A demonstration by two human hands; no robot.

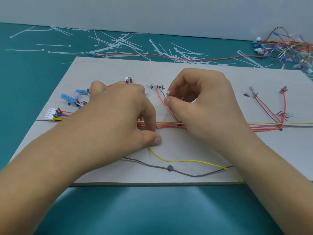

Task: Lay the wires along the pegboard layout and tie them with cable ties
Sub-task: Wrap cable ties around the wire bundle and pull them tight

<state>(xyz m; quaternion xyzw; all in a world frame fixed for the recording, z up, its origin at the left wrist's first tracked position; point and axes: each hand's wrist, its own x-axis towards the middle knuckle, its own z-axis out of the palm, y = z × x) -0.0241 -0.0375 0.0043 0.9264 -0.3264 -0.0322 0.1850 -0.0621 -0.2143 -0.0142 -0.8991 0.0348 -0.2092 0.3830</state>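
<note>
2 hands (169,106) on flat grey board (186,73), thin red wires (167,127), white cable tie (168,92)

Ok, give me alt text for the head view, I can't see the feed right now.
Two bare hands work over a wire bundle on a grey layout board: the left hand presses on the wires, the right hand pinches something small and white. Loose cable ties and spare wires lie on the teal table behind.
</note>
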